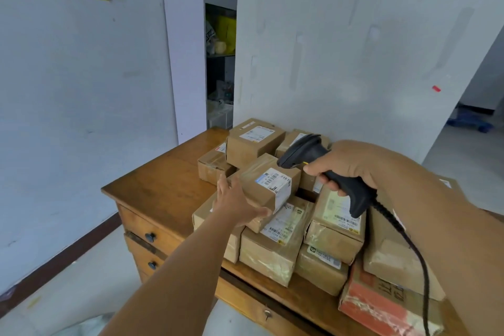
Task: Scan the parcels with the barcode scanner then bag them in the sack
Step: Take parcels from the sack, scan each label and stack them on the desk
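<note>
1. A heap of cardboard parcels (275,248) covers most of the wooden desk (163,185), stacked loosely two layers deep against the wall. Most have their white labels turned up or outward, which I take to be so that the codes can be read without much turning.

2. One small parcel (268,185) sits on top of the heap, tilted, with its white barcode label (275,181) facing up towards the person. It looks angled that way to give the scanner a clear line to the code.

3. The left hand (234,202) grips this small parcel from its near left side: fingers run up along the side, the thumb is tucked under the near lower edge. The hand is spread wide, a cradling hold, not a tight clench.

4. The right hand (346,166) is wrapped firmly round the handle of the black barcode scanner (327,169), with the forefinger curled at the trigger. The head of the scanner hangs just above and to the right of the small parcel, its nose pointed down and left at the label.

5. The scanner's black cable (414,254) trails down over the parcels on the right.

6. No sack can be seen from here, so the bagging seems yet to come for this parcel.
</note>
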Tool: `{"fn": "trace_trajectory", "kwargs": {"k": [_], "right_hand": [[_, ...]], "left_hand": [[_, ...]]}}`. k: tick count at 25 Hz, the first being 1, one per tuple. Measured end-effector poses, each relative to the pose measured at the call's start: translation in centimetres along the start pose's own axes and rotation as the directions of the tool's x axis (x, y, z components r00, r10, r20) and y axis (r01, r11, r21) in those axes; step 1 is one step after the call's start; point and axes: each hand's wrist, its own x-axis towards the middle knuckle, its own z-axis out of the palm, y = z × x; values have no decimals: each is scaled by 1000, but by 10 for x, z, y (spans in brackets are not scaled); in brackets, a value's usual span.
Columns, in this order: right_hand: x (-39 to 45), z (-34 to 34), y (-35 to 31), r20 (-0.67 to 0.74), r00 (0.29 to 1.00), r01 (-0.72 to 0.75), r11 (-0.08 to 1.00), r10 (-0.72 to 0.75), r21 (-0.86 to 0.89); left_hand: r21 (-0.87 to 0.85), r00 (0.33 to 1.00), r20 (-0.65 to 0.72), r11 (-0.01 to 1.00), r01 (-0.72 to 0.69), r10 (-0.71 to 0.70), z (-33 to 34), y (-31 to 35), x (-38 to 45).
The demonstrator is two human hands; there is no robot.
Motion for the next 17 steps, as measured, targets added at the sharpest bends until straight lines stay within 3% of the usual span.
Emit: {"fn": "trace_trajectory", "kwargs": {"k": [9,13,17], "right_hand": [[9,-18,-10,103,994,40,995,-31,-88],[22,6,4,-12,1000,21,992,-19,126],[52,77,40,-202,978,18,954,45,299]], "left_hand": [[32,999,-52,999,5,-3,7,-1,3],[13,997,-71,999,32,-31,7,1,-2],[-233,986,-28,960,153,-164,6,1,-3]]}}
